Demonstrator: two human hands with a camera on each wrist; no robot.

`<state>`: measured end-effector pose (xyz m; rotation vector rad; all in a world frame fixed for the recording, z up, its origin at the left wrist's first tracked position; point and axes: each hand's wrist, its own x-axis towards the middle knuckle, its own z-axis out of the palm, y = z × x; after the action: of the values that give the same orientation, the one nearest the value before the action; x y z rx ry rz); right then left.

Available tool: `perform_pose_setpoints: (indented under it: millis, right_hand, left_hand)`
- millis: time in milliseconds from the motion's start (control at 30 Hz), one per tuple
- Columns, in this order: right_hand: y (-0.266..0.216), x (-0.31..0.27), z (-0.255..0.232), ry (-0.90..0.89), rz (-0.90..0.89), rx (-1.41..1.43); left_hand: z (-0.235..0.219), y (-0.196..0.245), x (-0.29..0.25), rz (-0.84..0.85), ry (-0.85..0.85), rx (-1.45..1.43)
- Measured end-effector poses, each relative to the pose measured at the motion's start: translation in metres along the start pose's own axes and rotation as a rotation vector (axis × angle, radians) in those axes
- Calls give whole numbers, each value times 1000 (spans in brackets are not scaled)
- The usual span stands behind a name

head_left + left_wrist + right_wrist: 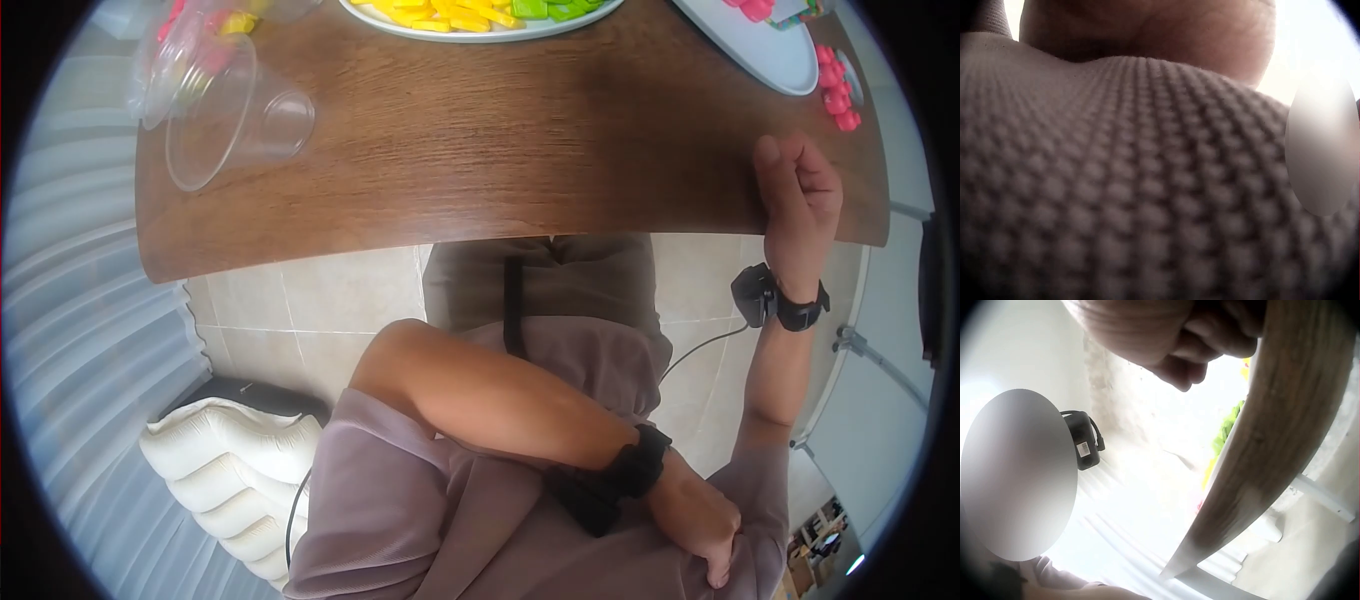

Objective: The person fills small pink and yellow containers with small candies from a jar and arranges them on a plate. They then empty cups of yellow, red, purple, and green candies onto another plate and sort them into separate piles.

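My right hand (800, 190) is over the right part of the brown table (450, 130), near its front edge, fingers loosely curled round nothing. Close above it in the head view lie pink pieces (836, 88). In the right wrist view the curled fingers of the right hand (1172, 337) are beside the table's edge (1272, 425). My left arm crosses the body, and the left hand (700, 515) rests against the mauve shirt (400, 500) near the right sleeve; its fingertips are mostly hidden. Knitted fabric (1147, 175) fills the left wrist view, below the left hand (1147, 28).
A white plate (480, 36) holds yellow and green pieces at the table's far side. Another plate (790, 72) is at the upper right. Clear plastic cups (215, 125) stand and lie at the left. A cream padded chair (225, 480) is at the lower left.
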<state>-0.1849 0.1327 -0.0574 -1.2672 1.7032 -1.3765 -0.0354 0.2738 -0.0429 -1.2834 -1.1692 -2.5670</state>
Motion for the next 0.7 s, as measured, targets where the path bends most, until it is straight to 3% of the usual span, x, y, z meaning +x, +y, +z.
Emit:
perform_pose_setpoints:
  millis: [67,133,167,233,267,333,367,433,467,533,567,633,700]
  right_hand:
    - [0,-1,3,47,33,12]
    - [-1,-1,2,47,44,16]
    - [-2,-1,2,38,43,24]
    - [-2,-1,2,58,39,3]
    - [-1,-2,2,78,33,-11]
    - [-2,-3,3,83,38,0]
    - [-4,-2,3,72,31,14]
    - [-2,-1,3,77,28,37]
    - [-1,-2,2,85,30,65]
    - [-1,-3,2,81,18,64]
    - [-1,-3,2,79,9,71]
    - [0,-1,3,83,12,84]
    - [1,-1,3,92,17,96]
  left_hand:
    - [0,7,-5,73,12,-45]
    - [-2,22,-27,-265,103,0]
    - [-15,49,-38,-263,96,-9]
    - [-43,116,-60,-630,46,-86]
    - [-40,127,-68,-629,40,-93]
    - [-32,143,-81,-723,147,348]
    - [-30,148,-86,-717,148,345]
    - [-26,154,-95,-389,502,975]
    - [-20,163,-103,-382,503,970]
    - [-9,184,-117,-431,223,578]
    - [-7,190,-115,-432,224,584]
    - [-1,205,-105,-351,1,270]
    - [4,212,-99,-374,20,332]
